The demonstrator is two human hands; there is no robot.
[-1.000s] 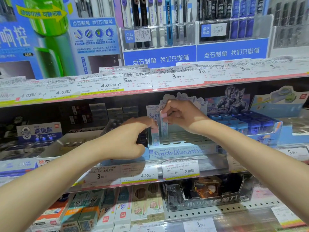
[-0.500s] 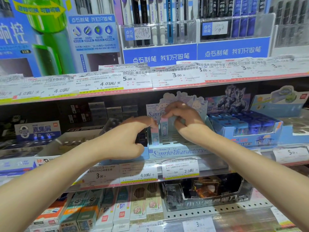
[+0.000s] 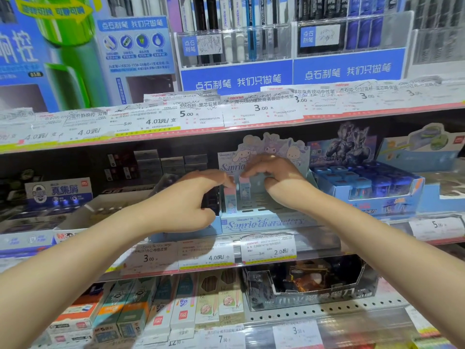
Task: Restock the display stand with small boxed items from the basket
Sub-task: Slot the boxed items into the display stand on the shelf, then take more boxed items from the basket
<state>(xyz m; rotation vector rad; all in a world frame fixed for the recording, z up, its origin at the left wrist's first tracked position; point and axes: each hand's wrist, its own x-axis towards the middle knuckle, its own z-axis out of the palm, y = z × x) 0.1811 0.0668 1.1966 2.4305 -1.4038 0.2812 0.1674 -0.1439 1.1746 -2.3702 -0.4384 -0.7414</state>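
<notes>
While both hands work at the pale-blue display stand [image 3: 261,220] on the middle shelf, two small boxes stand upright in its left slots, side by side. The left hand [image 3: 183,197] has its fingers curled forward, fingertips pinching the top of the left box [image 3: 230,199]; the right hand [image 3: 274,182] arches over the right box [image 3: 244,190], fingertips on its top and remaining fingers bent down toward the bare slotted tray beneath the palm. Whether each box is fully seated cannot be told (the slot floors are hidden behind the stand's front lip). The basket is not in view.

Risks, as a judgement: the boxes are tall, narrow and touching or nearly so, hence a sideways drag as either hand lifts away could tip one against its neighbour or forward over the lip. The right wrist sits just beside the dark-blue boxed display [image 3: 362,185] on its outer side; a wide withdrawal could nudge that stock. The stand's cardboard header [image 3: 271,147], behind the knuckles, could bend if pushed.
</notes>
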